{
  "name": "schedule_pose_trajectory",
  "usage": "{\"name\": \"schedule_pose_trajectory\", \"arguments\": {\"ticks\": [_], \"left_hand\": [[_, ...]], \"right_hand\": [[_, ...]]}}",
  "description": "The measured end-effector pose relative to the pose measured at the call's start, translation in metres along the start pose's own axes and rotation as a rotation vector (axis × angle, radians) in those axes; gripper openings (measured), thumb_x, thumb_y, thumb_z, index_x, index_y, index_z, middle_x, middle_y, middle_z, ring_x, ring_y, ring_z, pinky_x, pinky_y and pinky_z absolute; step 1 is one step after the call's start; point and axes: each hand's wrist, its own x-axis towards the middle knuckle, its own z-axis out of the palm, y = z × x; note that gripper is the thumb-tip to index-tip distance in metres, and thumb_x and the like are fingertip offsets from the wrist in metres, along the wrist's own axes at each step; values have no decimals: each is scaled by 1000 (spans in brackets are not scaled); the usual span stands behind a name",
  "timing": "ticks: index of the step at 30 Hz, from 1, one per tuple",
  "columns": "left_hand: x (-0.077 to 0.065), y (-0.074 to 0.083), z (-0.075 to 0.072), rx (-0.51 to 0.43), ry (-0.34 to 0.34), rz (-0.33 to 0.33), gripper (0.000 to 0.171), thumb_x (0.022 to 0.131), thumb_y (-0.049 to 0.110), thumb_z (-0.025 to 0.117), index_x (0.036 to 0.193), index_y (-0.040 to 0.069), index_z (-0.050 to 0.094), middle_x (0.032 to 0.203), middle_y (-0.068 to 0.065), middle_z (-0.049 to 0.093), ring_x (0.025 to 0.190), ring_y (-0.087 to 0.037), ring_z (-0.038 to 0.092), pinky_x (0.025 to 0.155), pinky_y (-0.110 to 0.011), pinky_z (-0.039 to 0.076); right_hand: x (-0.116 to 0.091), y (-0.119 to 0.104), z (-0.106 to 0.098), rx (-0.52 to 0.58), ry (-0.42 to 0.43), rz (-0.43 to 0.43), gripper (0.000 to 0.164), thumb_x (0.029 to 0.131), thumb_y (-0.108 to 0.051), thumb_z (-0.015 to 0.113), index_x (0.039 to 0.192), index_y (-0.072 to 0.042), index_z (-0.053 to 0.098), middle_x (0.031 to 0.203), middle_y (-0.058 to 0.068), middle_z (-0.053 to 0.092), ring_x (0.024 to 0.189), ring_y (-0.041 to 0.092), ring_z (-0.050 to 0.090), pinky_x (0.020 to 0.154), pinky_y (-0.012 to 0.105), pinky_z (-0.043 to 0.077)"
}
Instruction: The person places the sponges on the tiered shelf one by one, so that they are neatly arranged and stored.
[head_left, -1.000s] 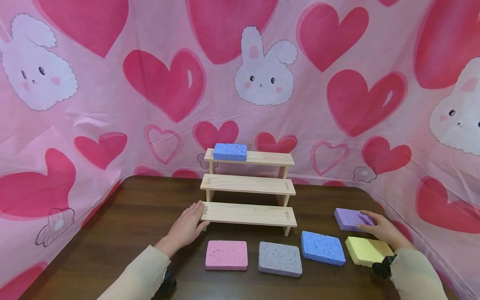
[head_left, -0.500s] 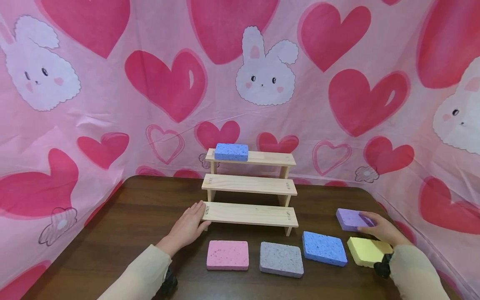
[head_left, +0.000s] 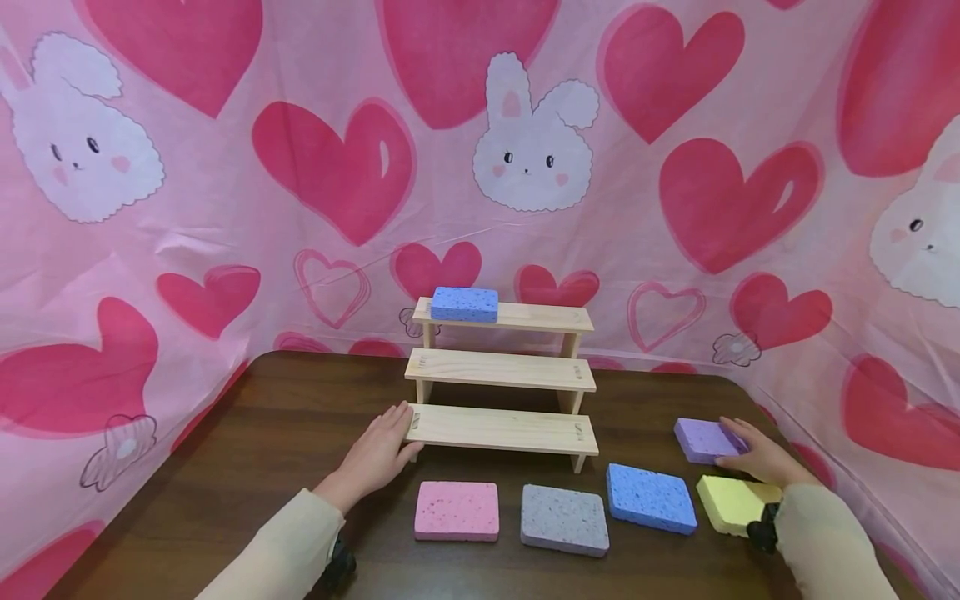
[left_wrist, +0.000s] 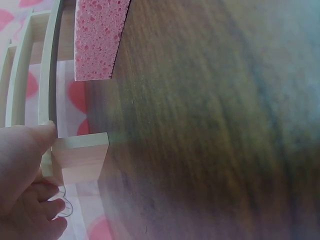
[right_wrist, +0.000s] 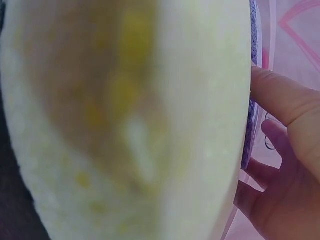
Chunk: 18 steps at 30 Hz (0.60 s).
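My left hand (head_left: 377,450) holds the left end of the lowest step of a three-tier wooden stand (head_left: 502,429). In the left wrist view the thumb lies on one side of the board (left_wrist: 48,85), with curled fingers on the other. At the right, my right hand (head_left: 761,454) grips the right end of a purple sponge (head_left: 699,440) that lies on the table. Its thumb is on the near side and the fingers are on the far side. A yellow sponge (head_left: 735,502) lies just below that hand and fills much of the right wrist view, blurred (right_wrist: 200,125).
Pink (head_left: 456,511), grey (head_left: 564,518) and blue (head_left: 651,497) sponges lie in a row before the stand. Another blue sponge (head_left: 464,305) sits on the top tier's left end. Behind the brown table (head_left: 300,417) hangs a pink heart-and-rabbit cloth (head_left: 442,192).
The head view has shifted a little, so everything appears slightly farther right. Both hands keep their places on the stand and the purple sponge.
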Motion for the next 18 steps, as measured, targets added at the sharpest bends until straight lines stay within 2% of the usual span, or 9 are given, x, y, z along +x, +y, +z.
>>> {"name": "schedule_pose_trajectory", "arguments": {"ticks": [7,15,18], "left_hand": [[-1,1,-1,-3,-11,-15,65,85,27,66,135,-7,39,140,-23,35,129,-38,30,105,-49,24],[0,1,0,3,-3,-7,65,85,25,67,134,-8,40,139,-25,36,128,-39,31,104,-50,25],[0,1,0,6,-6,-12,65,85,25,66,134,-7,40,139,-24,36,129,-39,31,104,-50,24]], "right_hand": [[5,-4,0,-45,-23,-26,89,78,-35,71,136,13,23,132,46,13,117,63,14,88,73,18],[9,-11,0,-65,-73,61,100,73,-49,70,139,8,20,135,43,7,116,66,7,86,76,12],[9,-12,0,-89,-58,50,98,74,-48,70,138,9,23,134,43,10,114,68,9,84,77,15]]}}
